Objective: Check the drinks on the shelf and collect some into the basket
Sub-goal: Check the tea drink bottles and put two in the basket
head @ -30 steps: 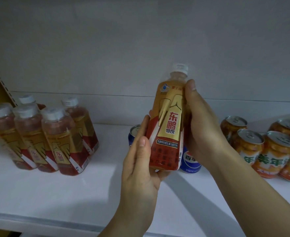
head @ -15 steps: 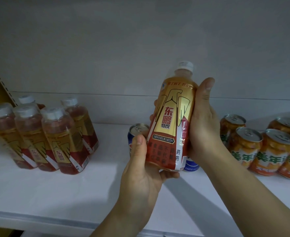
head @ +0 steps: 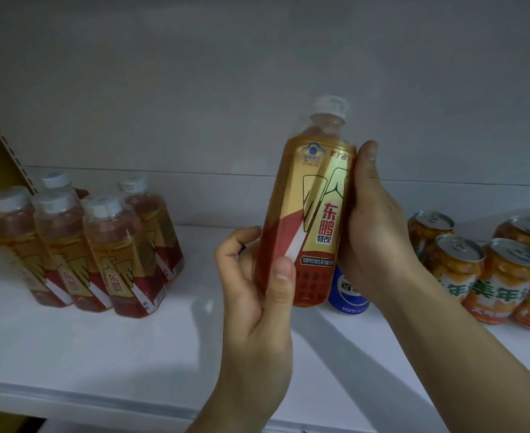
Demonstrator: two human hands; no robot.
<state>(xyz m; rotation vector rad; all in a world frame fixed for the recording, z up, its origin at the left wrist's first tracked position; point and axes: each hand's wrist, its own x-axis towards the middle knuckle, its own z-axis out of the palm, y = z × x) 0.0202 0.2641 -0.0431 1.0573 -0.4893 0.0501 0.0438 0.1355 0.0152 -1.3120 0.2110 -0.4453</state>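
I hold the clear plastic bottle of amber drink with the gold and red label (head: 307, 214) in the centre of the frame, lifted above the white shelf (head: 101, 354). My left hand (head: 254, 295) grips its lower part, thumb on the front, and my right hand (head: 373, 232) wraps its right side. I judge the checking is under way; nothing seems collected yet. No basket is in view. A blue can (head: 348, 292) is mostly hidden behind the bottle, and the orange cans (head: 501, 282) are cut off at the right edge.
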